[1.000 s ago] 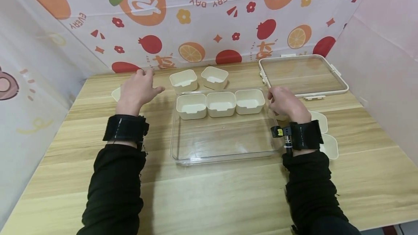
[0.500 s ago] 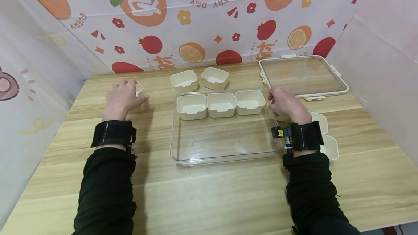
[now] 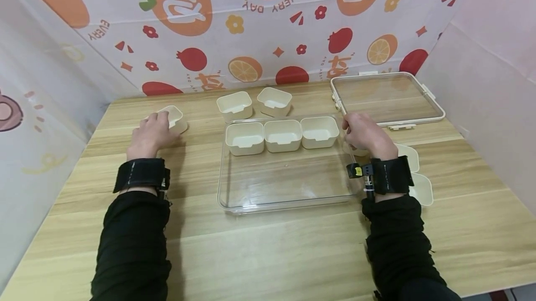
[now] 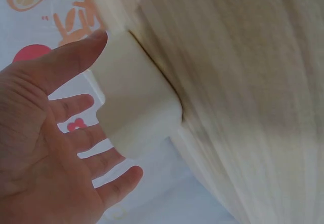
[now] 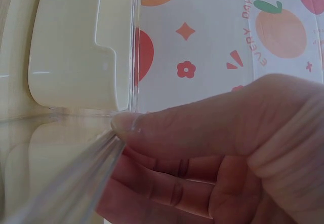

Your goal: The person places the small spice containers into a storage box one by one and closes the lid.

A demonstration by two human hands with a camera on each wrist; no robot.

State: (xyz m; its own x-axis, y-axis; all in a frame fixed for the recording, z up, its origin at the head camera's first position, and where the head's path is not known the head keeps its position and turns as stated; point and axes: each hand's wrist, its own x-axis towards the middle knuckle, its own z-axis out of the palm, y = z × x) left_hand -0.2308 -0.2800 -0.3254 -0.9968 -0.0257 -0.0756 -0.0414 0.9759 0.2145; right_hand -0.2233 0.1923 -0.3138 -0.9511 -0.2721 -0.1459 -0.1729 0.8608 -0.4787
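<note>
My left hand [image 3: 148, 136] is at a small cream box [image 3: 177, 122] on the left of the table. In the left wrist view its fingers are loosely spread along the rim of the cream box [image 4: 136, 97], the thumb overlapping one corner. My right hand [image 3: 366, 133] pinches the right wall of a clear plastic container [image 3: 289, 201]; the right wrist view shows the thumb [image 5: 177, 127] on top of the rim and the fingers below. Three cream boxes [image 3: 283, 145] stand in a row along the container's far side.
Two more cream boxes [image 3: 234, 110] stand behind the container. A clear lid [image 3: 389, 98] with a pale frame and clips lies at the back right. Other cream boxes [image 3: 422, 189] are partly hidden by my right wrist. A fruit-print curtain [image 3: 268, 26] hangs behind the table.
My left hand has moved left and towards me, and more of the cream box beside it shows. My right hand keeps its place on the container wall.
</note>
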